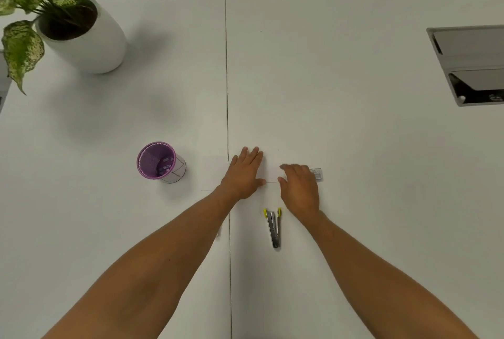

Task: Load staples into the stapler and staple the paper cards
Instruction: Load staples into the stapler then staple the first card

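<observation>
Stapler (273, 227) lies hinged open, untouched, near side of both hands; left hand (243, 175) flat, fingers straight, on faint white cards (271, 173), right hand (299, 187) loose, holding nothing, beside staple box (317, 174); stapler probably light, rigid, slick metal—grasp by its sides.

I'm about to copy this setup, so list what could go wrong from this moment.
1. The paper cards are white on a white table, their edges barely visible; misaligned stacking could go unnoticed under the left hand.
2. The right hand partly covers the small staple box and might knock it away.
3. The stapler lies open near the right forearm, which could bump it.
</observation>
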Action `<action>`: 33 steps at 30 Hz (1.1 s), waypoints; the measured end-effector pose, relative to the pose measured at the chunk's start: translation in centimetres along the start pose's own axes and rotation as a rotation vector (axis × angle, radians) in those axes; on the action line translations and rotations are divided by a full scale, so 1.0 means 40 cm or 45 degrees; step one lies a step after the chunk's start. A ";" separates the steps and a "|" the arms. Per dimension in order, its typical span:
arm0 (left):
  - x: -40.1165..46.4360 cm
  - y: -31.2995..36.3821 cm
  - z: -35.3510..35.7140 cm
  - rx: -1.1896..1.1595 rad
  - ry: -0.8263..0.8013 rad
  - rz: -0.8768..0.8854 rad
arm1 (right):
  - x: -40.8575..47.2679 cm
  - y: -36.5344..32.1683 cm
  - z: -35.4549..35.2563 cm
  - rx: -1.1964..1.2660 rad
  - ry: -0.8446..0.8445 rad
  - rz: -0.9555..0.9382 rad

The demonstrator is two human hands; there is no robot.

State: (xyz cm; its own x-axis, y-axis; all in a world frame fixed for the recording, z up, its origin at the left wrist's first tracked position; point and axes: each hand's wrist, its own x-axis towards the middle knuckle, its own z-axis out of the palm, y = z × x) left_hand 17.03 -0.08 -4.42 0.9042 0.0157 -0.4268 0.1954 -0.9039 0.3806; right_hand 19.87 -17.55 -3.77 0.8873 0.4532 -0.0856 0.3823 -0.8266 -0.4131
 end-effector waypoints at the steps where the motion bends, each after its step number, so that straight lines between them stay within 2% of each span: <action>1: 0.009 -0.002 0.000 0.042 -0.030 0.006 | 0.024 0.004 -0.001 -0.039 -0.051 -0.026; 7: 0.028 -0.014 0.026 0.205 -0.029 0.017 | 0.090 0.026 0.027 -0.210 -0.393 -0.150; 15: 0.004 -0.004 0.047 0.013 0.183 0.092 | 0.055 0.024 0.040 -0.134 -0.234 -0.189; 19: -0.024 0.014 0.018 -0.302 0.244 0.071 | 0.040 0.008 0.019 0.375 -0.218 -0.016; 22: -0.053 0.022 -0.017 -0.680 0.142 0.011 | 0.023 -0.010 -0.007 0.685 -0.227 0.043; 27: -0.107 0.050 -0.072 -1.212 0.002 -0.126 | -0.009 -0.050 -0.064 1.167 -0.393 0.250; 30: -0.148 0.070 -0.087 -1.379 -0.022 -0.166 | -0.033 -0.073 -0.105 1.405 -0.440 0.336; 33: -0.182 0.085 -0.102 -1.480 -0.014 -0.196 | -0.059 -0.096 -0.133 1.525 -0.397 0.385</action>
State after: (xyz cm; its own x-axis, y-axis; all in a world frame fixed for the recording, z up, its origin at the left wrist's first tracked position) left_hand 12.66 -1.54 3.31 0.8386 0.0819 -0.5385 0.5369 0.0421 0.8426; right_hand 17.70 -17.22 2.84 0.7377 0.4940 -0.4602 -0.4390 -0.1670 -0.8828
